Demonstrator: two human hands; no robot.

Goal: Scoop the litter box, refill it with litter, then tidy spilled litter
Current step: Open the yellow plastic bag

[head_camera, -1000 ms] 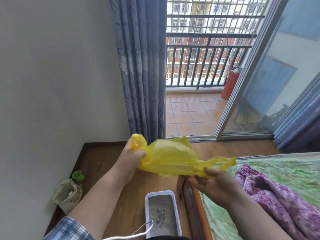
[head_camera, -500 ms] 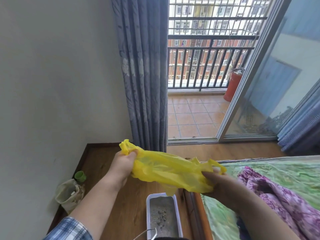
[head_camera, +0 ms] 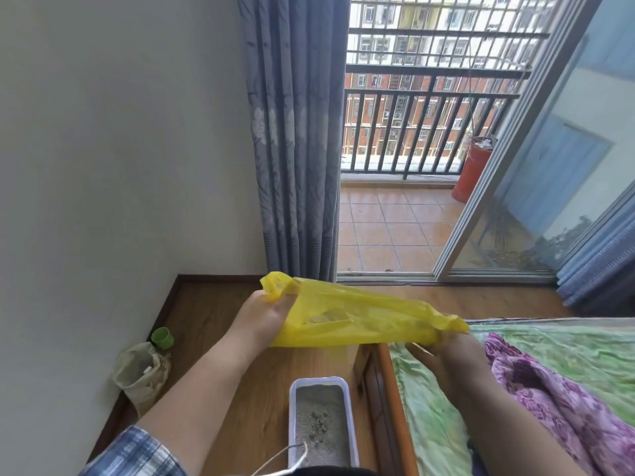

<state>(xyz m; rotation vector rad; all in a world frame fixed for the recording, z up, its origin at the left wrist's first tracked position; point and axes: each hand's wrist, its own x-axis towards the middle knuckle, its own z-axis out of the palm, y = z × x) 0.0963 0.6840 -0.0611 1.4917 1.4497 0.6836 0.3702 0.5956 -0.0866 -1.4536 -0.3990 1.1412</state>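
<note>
A yellow plastic bag is stretched between my two hands above the wooden floor. My left hand grips its left end, with a loop of the bag sticking up past the fingers. At the bag's right end my right hand holds it from below, near the bed's corner. Below the bag, a white rectangular litter box sits on the floor with grey litter and dark clumps in it.
A pale sack and a green cup stand against the left wall. The bed with a green sheet and purple blanket fills the right. A grey curtain hangs beside the open balcony door. A white cord dangles near the box.
My hands have drawn further apart, pulling the yellow bag out longer and flatter. The right hand has shifted right toward the bed.
</note>
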